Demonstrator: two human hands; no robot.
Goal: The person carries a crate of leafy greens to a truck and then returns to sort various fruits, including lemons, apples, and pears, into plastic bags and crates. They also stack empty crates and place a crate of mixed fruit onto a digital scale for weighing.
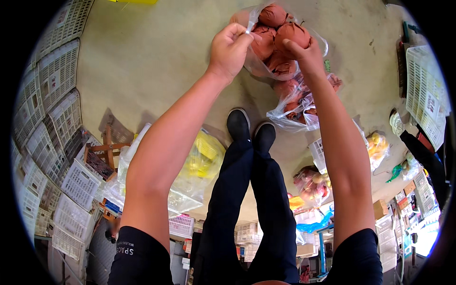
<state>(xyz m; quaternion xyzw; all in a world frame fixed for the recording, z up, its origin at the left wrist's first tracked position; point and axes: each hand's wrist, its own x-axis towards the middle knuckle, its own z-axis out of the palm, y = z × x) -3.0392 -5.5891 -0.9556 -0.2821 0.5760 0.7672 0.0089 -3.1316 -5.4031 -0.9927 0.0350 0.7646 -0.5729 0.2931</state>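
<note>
— Holding that clear plastic bag (pixel 266 57) by its twisted neck like that, could it slip?

— I'd judge so. The left hand (pixel 229 47) has its grip clenched on the thin twist of film at the top, pinched between thumb and fingers, and the film looks slick. The load is heavy for so small a pinch; if the twist unwinds, the mouth could open and the fruit roll out over the concrete floor (pixel 152 61).

— And the other hand?

— The right hand (pixel 304 54) has its grip closed against the side of the bag, fingers pressed on one reddish-brown fruit (pixel 290 34) through the film. A hard squeeze there might bruise it or split the plastic.

— How does the bag look?

— Thin, see-through, bulging with round reddish-brown fruit, glossy where light catches the creases. It hangs above the floor, in front of the person's black shoes (pixel 251 128).

— What's around it?

— Just below the bag lies a second filled bag (pixel 297 107) of the same fruit. Farther from the bag, to its left, stand stacked white crates (pixel 57 85); well to its lower right sits a bag of yellow fruit (pixel 377 145).
</note>
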